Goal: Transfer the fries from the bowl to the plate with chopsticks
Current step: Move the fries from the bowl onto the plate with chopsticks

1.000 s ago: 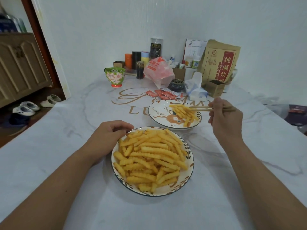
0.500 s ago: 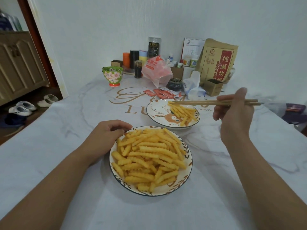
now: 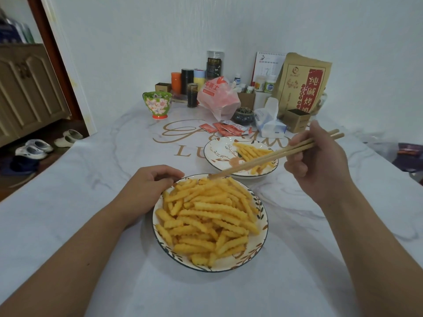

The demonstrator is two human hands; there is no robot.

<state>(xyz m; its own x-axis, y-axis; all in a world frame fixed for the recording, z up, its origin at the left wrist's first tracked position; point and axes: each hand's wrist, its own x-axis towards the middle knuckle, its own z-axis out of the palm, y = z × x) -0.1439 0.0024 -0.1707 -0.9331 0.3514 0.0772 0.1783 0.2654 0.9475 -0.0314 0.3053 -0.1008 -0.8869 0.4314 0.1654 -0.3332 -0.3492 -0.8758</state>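
Observation:
A white leaf-patterned bowl point(image 3: 258, 242) heaped with crinkle-cut fries point(image 3: 208, 216) sits in front of me. Behind it to the right is a white plate point(image 3: 217, 149) with a smaller pile of fries point(image 3: 250, 152). My right hand point(image 3: 320, 165) grips a pair of wooden chopsticks point(image 3: 270, 156) that slant down to the left, their tips at the far edge of the bowl's fries. My left hand point(image 3: 148, 191) rests against the bowl's left rim with its fingers curled along it.
The marble table point(image 3: 91, 179) carries clutter at the back: a floral cup point(image 3: 157, 104), a pink plastic bag point(image 3: 218, 97), red sauce packets point(image 3: 229, 129), a tissue pack point(image 3: 267, 122), jars and a brown paper bag point(image 3: 302, 83). Shoes lie on the floor at left.
My right hand has swung the chopsticks from level above the plate down and left, so their tips now reach the bowl's fries. The left hand has stayed at the bowl.

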